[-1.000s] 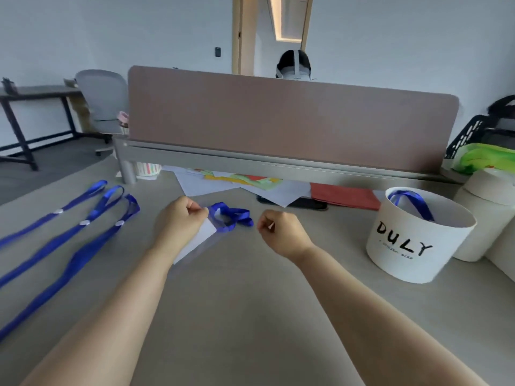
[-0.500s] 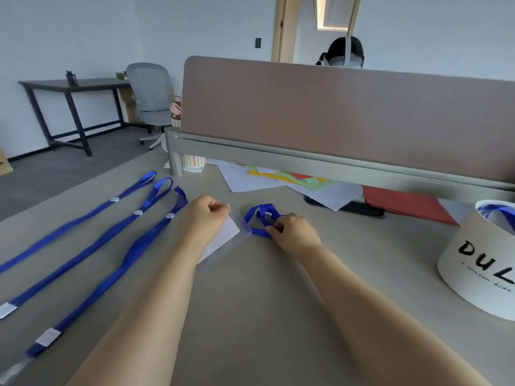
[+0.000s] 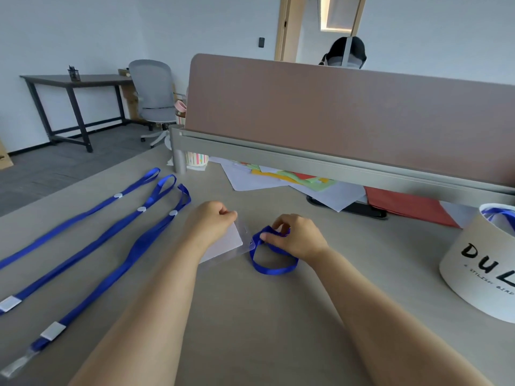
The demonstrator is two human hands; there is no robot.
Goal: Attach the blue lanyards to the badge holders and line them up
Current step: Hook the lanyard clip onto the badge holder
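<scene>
My left hand point(image 3: 209, 224) pinches the top edge of a clear badge holder point(image 3: 227, 243) with a white card inside, lying on the desk. Just right of it, my right hand point(image 3: 295, 238) grips a coiled blue lanyard point(image 3: 271, 270) whose end meets the holder's corner. Three blue lanyards point(image 3: 111, 240) lie stretched out in parallel on the left of the desk, with badge holders point(image 3: 53, 330) at their near ends.
A white round tub point(image 3: 479, 268) marked "DULY" stands at the right with another blue lanyard point(image 3: 498, 215) inside. A brown desk divider point(image 3: 348, 118) crosses the back, with loose coloured papers point(image 3: 292, 179) beneath it. A person sits behind the divider.
The view has swung left. My right hand has closed onto the coiled lanyard and pulled it toward me, so a loop now trails on the desk. My left hand still holds the badge holder.
</scene>
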